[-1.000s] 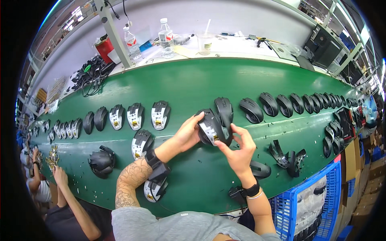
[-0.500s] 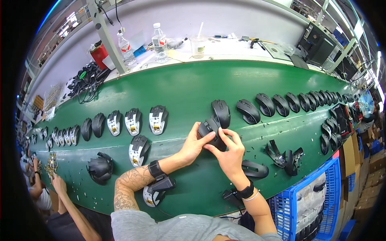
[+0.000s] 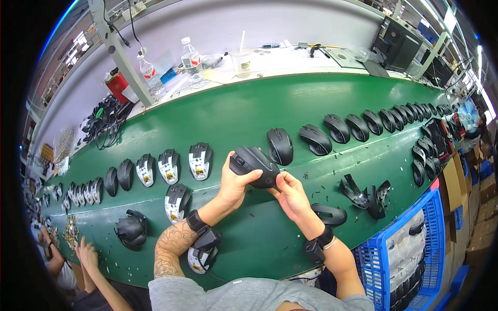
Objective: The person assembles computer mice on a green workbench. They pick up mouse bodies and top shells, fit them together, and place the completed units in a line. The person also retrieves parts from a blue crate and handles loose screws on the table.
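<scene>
Between my hands, just above the green bench, is a black computer mouse point(image 3: 259, 165), tilted with its scroll wheel toward the upper left. My left hand point(image 3: 231, 187) grips its left side, thumb across the near edge. At its lower right end, my right hand point(image 3: 293, 197) pinches the edge between thumb and fingers; the fingertips underneath are hidden. Another black mouse point(image 3: 280, 146) stands just beyond the held one. Left of my hands sits a half-covered mouse with white insides point(image 3: 200, 161); a similar one point(image 3: 177, 203) lies nearer me. By my right wrist rests a black mouse shell point(image 3: 330, 214).
A row of black mice point(image 3: 337, 128) runs off to the right. Curved black shell parts point(image 3: 355, 192) and small scraps lie at right. A blue plastic crate point(image 3: 381, 269) stands beside the bench. Bottles point(image 3: 192, 65) line the back shelf. A co-worker's hands point(image 3: 87, 254) are at far left.
The mouse has turned in my hands, so its back now faces up with its rear toward my right hand. My left hand has shifted left, and the whole view has tilted slightly.
</scene>
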`<move>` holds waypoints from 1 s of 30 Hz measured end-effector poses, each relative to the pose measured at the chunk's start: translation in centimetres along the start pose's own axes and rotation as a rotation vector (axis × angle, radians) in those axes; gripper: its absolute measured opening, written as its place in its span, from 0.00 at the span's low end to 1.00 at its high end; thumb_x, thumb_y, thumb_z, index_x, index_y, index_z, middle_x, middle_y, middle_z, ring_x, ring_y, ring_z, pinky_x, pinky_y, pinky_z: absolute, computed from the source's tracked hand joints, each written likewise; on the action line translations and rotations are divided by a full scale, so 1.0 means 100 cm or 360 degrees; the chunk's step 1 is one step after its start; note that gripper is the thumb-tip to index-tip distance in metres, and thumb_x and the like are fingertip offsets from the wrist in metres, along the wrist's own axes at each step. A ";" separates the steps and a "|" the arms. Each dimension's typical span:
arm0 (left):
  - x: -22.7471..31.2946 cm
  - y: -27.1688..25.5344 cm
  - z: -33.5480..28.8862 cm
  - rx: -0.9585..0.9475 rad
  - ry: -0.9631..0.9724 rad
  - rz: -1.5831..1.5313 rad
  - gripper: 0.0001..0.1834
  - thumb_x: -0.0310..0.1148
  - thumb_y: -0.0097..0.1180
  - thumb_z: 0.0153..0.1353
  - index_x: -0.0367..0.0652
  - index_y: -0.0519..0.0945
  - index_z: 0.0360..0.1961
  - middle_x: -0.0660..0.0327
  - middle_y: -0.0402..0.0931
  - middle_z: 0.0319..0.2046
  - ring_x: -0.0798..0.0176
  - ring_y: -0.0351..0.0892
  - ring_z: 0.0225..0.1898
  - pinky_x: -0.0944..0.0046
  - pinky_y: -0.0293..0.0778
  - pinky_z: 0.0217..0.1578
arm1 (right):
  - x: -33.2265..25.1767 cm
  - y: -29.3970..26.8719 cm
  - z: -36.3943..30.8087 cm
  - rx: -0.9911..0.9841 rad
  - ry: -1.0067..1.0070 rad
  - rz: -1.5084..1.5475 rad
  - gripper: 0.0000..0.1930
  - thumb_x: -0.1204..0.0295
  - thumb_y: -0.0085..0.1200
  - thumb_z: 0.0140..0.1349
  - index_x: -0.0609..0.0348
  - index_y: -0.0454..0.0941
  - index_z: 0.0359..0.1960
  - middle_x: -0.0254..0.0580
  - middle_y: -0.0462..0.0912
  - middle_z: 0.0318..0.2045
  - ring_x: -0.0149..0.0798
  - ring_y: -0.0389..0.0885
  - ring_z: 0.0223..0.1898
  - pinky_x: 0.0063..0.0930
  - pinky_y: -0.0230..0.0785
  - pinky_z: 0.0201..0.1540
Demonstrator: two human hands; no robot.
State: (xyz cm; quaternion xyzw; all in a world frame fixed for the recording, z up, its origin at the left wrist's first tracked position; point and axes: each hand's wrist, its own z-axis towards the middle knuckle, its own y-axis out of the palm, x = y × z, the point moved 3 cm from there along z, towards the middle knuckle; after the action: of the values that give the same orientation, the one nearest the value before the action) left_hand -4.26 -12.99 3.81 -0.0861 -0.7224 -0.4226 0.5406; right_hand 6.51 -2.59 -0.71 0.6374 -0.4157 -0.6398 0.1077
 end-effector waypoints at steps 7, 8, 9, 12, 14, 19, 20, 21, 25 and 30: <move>-0.010 -0.004 0.002 -0.0025 -0.0266 -0.0104 0.22 0.32 0.56 0.54 0.42 0.66 0.49 0.56 0.70 0.49 0.59 0.72 0.49 0.57 0.70 0.50 | 0.000 -0.008 0.002 0.0115 0.0030 0.0024 0.11 0.64 0.53 0.62 0.59 0.74 0.29 0.35 0.78 0.33 0.30 0.76 0.37 0.30 0.68 0.45; -0.011 -0.006 0.004 -0.0004 -0.0381 -0.0255 0.20 0.37 0.53 0.57 0.42 0.66 0.49 0.56 0.71 0.49 0.59 0.73 0.49 0.56 0.70 0.50 | -0.001 -0.009 0.002 0.0114 0.0039 0.0018 0.11 0.64 0.53 0.61 0.59 0.75 0.29 0.35 0.78 0.33 0.31 0.76 0.37 0.29 0.69 0.45; -0.011 -0.008 0.006 0.0016 -0.0495 -0.0405 0.21 0.41 0.50 0.60 0.42 0.67 0.50 0.56 0.71 0.49 0.59 0.73 0.49 0.55 0.69 0.50 | -0.003 -0.008 0.003 0.0123 0.0032 -0.0049 0.11 0.63 0.54 0.61 0.60 0.75 0.29 0.35 0.78 0.32 0.30 0.76 0.36 0.28 0.69 0.43; -0.011 -0.011 0.010 0.0068 -0.0587 -0.0450 0.25 0.51 0.36 0.64 0.41 0.68 0.51 0.56 0.72 0.48 0.58 0.72 0.50 0.53 0.68 0.51 | -0.010 -0.004 0.001 0.0178 0.0010 -0.0251 0.13 0.62 0.54 0.61 0.59 0.75 0.27 0.35 0.79 0.30 0.30 0.77 0.32 0.26 0.71 0.39; -0.015 -0.011 0.009 0.0070 -0.0614 -0.0429 0.27 0.52 0.34 0.65 0.41 0.68 0.52 0.57 0.72 0.49 0.56 0.71 0.52 0.51 0.66 0.53 | -0.015 -0.003 0.000 0.0254 -0.0015 -0.0391 0.15 0.60 0.52 0.62 0.57 0.75 0.24 0.35 0.79 0.29 0.30 0.77 0.31 0.27 0.71 0.38; -0.004 0.009 -0.001 -0.0162 -0.0796 -0.0578 0.26 0.47 0.41 0.65 0.34 0.66 0.52 0.51 0.69 0.51 0.51 0.71 0.52 0.47 0.67 0.55 | -0.034 -0.004 0.001 0.0400 -0.0138 -0.0734 0.18 0.58 0.53 0.62 0.61 0.75 0.24 0.37 0.79 0.22 0.28 0.78 0.24 0.21 0.71 0.28; -0.004 0.008 -0.001 -0.0148 -0.0778 -0.0529 0.24 0.43 0.44 0.64 0.32 0.66 0.51 0.49 0.69 0.50 0.51 0.72 0.51 0.47 0.69 0.54 | -0.041 -0.005 0.001 0.0359 -0.0088 -0.0914 0.18 0.58 0.52 0.62 0.63 0.76 0.24 0.38 0.79 0.21 0.28 0.78 0.24 0.22 0.71 0.27; -0.004 0.008 -0.001 -0.0135 -0.0762 -0.0481 0.22 0.38 0.47 0.64 0.30 0.66 0.51 0.46 0.69 0.49 0.51 0.73 0.50 0.48 0.70 0.53 | -0.049 -0.007 0.001 0.0318 -0.0038 -0.1093 0.19 0.58 0.52 0.62 0.64 0.76 0.25 0.38 0.80 0.21 0.28 0.78 0.24 0.22 0.70 0.27; -0.009 -0.004 0.002 0.0014 -0.0681 -0.0501 0.20 0.34 0.48 0.64 0.27 0.66 0.49 0.44 0.69 0.49 0.49 0.73 0.50 0.49 0.72 0.53 | -0.090 -0.020 -0.019 0.0101 -0.0297 -0.2296 0.22 0.60 0.69 0.42 0.68 0.78 0.31 0.45 0.82 0.27 0.37 0.81 0.31 0.27 0.72 0.35; -0.017 -0.020 0.017 0.0172 -0.0619 -0.0527 0.18 0.33 0.47 0.64 0.28 0.66 0.49 0.45 0.69 0.48 0.49 0.73 0.51 0.46 0.72 0.51 | -0.104 -0.056 -0.038 -0.0137 0.0360 -0.2728 0.29 0.65 0.76 0.21 0.67 0.77 0.28 0.45 0.81 0.27 0.38 0.80 0.32 0.27 0.72 0.36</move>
State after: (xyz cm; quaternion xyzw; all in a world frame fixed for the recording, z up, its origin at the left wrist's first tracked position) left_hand -5.94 -12.48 1.19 -0.0172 -0.8384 -0.4417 0.3188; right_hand 13.90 6.39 3.65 0.7862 0.2460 -0.4482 -0.3470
